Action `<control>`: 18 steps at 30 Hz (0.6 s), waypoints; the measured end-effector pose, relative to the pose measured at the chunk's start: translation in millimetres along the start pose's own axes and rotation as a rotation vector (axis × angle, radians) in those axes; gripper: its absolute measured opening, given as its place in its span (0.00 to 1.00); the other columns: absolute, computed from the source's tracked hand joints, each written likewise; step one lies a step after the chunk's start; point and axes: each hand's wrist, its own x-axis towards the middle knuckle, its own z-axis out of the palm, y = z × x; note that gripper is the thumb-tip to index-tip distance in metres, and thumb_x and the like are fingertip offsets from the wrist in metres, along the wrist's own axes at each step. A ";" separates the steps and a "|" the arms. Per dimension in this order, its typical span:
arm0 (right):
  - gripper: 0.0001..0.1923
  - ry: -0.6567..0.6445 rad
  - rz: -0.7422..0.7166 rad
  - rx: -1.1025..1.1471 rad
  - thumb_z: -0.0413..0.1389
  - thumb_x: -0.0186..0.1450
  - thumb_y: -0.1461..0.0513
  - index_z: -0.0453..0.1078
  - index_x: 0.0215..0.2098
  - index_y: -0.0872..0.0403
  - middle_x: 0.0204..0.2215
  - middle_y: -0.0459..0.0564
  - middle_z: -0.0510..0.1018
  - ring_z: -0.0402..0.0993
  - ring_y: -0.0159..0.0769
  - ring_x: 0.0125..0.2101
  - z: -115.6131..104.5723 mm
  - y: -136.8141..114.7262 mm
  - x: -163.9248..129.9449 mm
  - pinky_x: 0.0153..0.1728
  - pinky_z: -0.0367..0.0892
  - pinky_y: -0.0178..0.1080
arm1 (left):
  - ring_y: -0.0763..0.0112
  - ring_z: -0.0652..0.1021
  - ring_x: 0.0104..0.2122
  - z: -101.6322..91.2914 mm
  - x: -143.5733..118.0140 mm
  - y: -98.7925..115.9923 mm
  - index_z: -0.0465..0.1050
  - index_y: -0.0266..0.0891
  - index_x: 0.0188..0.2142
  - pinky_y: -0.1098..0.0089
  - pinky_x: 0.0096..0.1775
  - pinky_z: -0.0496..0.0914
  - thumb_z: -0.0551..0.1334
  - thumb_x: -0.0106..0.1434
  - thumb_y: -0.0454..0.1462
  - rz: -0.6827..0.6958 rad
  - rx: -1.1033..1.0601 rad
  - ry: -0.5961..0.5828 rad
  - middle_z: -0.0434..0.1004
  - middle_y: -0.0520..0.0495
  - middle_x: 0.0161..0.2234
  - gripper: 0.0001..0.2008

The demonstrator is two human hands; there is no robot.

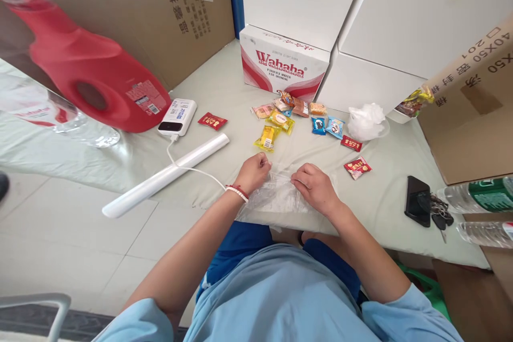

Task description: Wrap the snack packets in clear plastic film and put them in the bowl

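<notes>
A clear plastic bag (280, 197) lies flat on the cloth-covered table near its front edge. My left hand (254, 172) is closed in a pinch on the bag's upper left corner. Opposite it, my right hand (315, 186) pinches the bag's upper right part, fingers pressed together. Just beyond my left hand is a yellow snack packet (267, 138). More wrapped snacks lie behind it, among them another yellow packet (281, 121) and a blue packet (319, 125). Right of my right hand lies a red and white packet (358, 168).
A white power bank (177, 117) with a cable and a long white tube (166, 175) lie left. Beyond them stands a large red jug (96, 64). A Wahaha box (284, 61) is at the back. A black phone (418, 201), keys (441, 211) and water bottles (481, 196) sit right.
</notes>
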 end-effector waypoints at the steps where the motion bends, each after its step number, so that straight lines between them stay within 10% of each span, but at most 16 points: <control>1: 0.11 0.041 -0.032 -0.016 0.53 0.74 0.63 0.78 0.41 0.50 0.37 0.52 0.77 0.72 0.40 0.41 -6.7 -0.9 -2.7 0.41 0.67 0.40 | 0.68 0.72 0.25 -3.0 -0.4 -0.1 0.61 0.44 0.28 0.68 0.32 0.65 0.55 0.65 0.40 -0.020 -0.024 0.032 0.72 0.54 0.22 0.09; 9: 0.10 0.269 -0.069 -0.070 0.55 0.73 0.64 0.79 0.42 0.45 0.35 0.51 0.77 0.68 0.39 0.33 -37.3 0.2 -63.1 0.35 0.66 0.42 | 0.72 0.71 0.20 -21.7 -27.3 -2.9 0.58 0.46 0.33 0.70 0.28 0.64 0.56 0.68 0.45 -0.167 -0.450 0.469 0.66 0.59 0.20 0.10; 18: 0.13 -0.003 0.328 0.260 0.55 0.72 0.53 0.78 0.50 0.45 0.52 0.55 0.79 0.77 0.45 0.50 -37.9 29.2 -120.5 0.48 0.75 0.48 | 0.60 0.78 0.38 -50.9 -98.6 -41.2 0.72 0.42 0.43 0.62 0.39 0.73 0.62 0.57 0.44 -0.204 -0.104 0.200 0.77 0.45 0.40 0.16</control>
